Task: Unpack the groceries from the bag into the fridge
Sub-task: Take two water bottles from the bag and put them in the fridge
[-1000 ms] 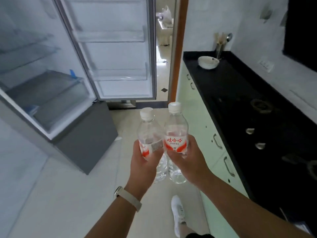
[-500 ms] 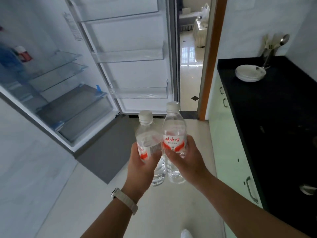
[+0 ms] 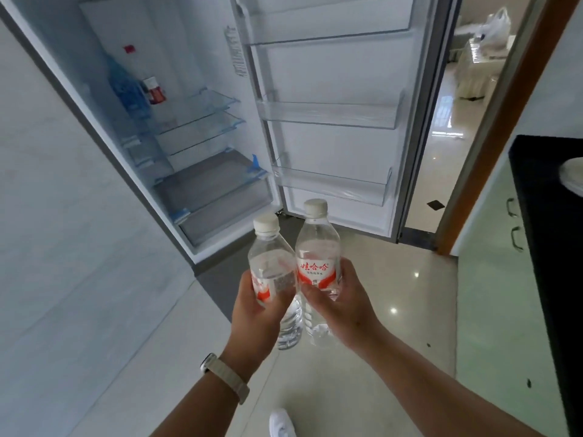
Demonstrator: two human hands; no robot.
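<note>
Fridge (image 3: pixel 202 171) looms closer than before, door open. Left hand (image 3: pixel 257 313) and right hand (image 3: pixel 342 305) each wrap fingers around an upright water bottle (image 3: pixel 271 266) (image 3: pixel 318 257), touching, grips unchanged.

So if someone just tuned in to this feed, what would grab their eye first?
Front and centre, two clear water bottles with white caps and red labels: the left hand holds the left bottle, the right hand holds the right bottle, side by side. Behind them the fridge stands wide open, its door shelves bare, with a blue bottle at the back of an upper shelf.
</note>
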